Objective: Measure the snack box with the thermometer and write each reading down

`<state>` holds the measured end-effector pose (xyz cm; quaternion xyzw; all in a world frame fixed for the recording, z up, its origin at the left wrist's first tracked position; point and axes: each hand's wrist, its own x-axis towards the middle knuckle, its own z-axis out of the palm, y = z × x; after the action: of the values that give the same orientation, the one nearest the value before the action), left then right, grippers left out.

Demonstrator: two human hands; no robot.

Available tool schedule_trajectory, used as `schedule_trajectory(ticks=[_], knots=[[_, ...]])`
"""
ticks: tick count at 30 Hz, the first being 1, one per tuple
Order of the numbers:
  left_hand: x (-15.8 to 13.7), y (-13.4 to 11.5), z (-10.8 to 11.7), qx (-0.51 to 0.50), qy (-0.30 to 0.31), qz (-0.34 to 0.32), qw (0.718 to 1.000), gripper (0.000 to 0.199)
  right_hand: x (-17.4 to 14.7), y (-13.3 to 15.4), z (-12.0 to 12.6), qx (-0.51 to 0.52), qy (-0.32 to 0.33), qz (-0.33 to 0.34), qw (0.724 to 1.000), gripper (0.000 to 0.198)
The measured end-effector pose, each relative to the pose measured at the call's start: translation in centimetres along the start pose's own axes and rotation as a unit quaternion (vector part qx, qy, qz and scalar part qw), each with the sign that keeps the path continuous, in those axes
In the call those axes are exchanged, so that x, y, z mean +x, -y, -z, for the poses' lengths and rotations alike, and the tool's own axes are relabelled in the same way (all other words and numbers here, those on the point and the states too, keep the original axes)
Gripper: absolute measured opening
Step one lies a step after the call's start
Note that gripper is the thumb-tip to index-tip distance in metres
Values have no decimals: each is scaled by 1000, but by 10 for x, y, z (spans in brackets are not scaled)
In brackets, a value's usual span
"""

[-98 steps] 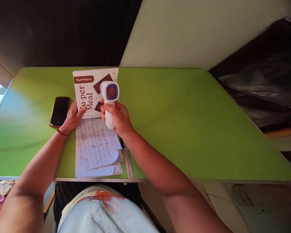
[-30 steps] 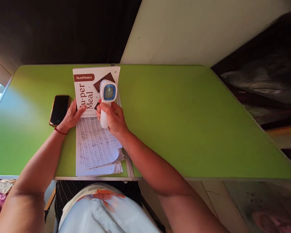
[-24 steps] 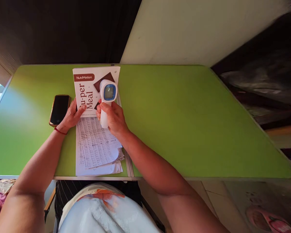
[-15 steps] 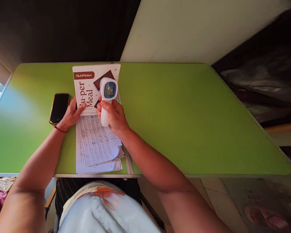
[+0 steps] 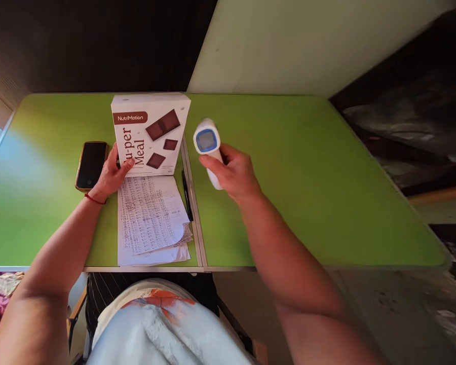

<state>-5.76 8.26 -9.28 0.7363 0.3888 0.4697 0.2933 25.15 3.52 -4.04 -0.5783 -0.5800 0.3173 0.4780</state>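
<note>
My left hand [image 5: 115,172] grips the lower left edge of a white NutriMotion box [image 5: 152,137], thumb on its front and fingers around its side. The box stands upright, its front with brown bar pictures facing me. In my right hand [image 5: 235,170] is a white infrared thermometer [image 5: 213,147], held by its handle with the blue-rimmed screen towards me. It is in the air to the right of the box, apart from it. Handwritten papers [image 5: 152,218] lie in front of the box. A black pen [image 5: 187,195] rests beside them.
A smartphone [image 5: 92,165] in a brown case lies left of my left hand. The green table [image 5: 307,177] has a metal seam running just right of the papers. Behind the table are a dark panel [image 5: 110,45] and a pale wall [image 5: 273,45].
My right hand has moved the thermometer to the right, away from the box front, uncovering the printed bars and the pen. The box leans back less, and my left hand still holds it.
</note>
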Motion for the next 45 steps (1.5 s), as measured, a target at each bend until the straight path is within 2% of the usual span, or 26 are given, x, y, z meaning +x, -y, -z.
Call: schedule_trajectory(ticks=[3,6,10,14,17,20,22,25,27,29,31,33,35,36,39,42,45], knots=[[-1,12,0,52,-23,0,998,71,-1,-21,15,-176,-11,-65,982,27],[-1,25,-1,86,-35,-5,996,74,-6,-33,14,-290,-6,-99,952,30],[1,35,-2,98,-43,-19,994,72,-13,-34,9,-367,23,-105,924,40],[4,34,-2,78,-41,-44,995,63,-16,-39,13,-409,28,-106,906,39],[5,31,-3,78,-42,-43,995,61,-16,-48,18,-407,24,-93,909,37],[2,30,-4,61,-70,0,996,63,-18,-52,17,-377,-34,-1,926,39],[-1,27,-5,74,-117,42,989,62,-22,-50,11,-328,-69,64,940,35],[-5,14,-7,150,-186,82,968,52,-32,-43,-7,-263,-34,83,961,29],[-7,-2,-10,179,-199,87,960,46,-39,-39,-20,-272,8,71,960,30],[-10,-20,-16,177,-180,80,964,44,-44,-37,-29,-309,37,60,948,31],[-13,-37,-22,172,-121,55,976,45,-46,-36,-33,-341,54,53,937,32],[-16,-48,-28,173,-30,28,984,36,-45,-36,-31,-356,59,53,931,35],[-18,-52,-31,187,57,23,980,14,-44,-37,-26,-349,60,67,933,38],[-19,-52,-32,201,88,28,975,12,-43,-36,-22,-334,60,78,937,38],[-20,-49,-33,257,130,44,957,32,-38,-34,-11,-237,57,108,964,32],[-20,-47,-34,295,151,58,942,34,-36,-31,-6,-83,42,96,991,31],[-18,-50,-36,314,174,81,930,34,-41,-30,-10,53,47,86,994,41]])
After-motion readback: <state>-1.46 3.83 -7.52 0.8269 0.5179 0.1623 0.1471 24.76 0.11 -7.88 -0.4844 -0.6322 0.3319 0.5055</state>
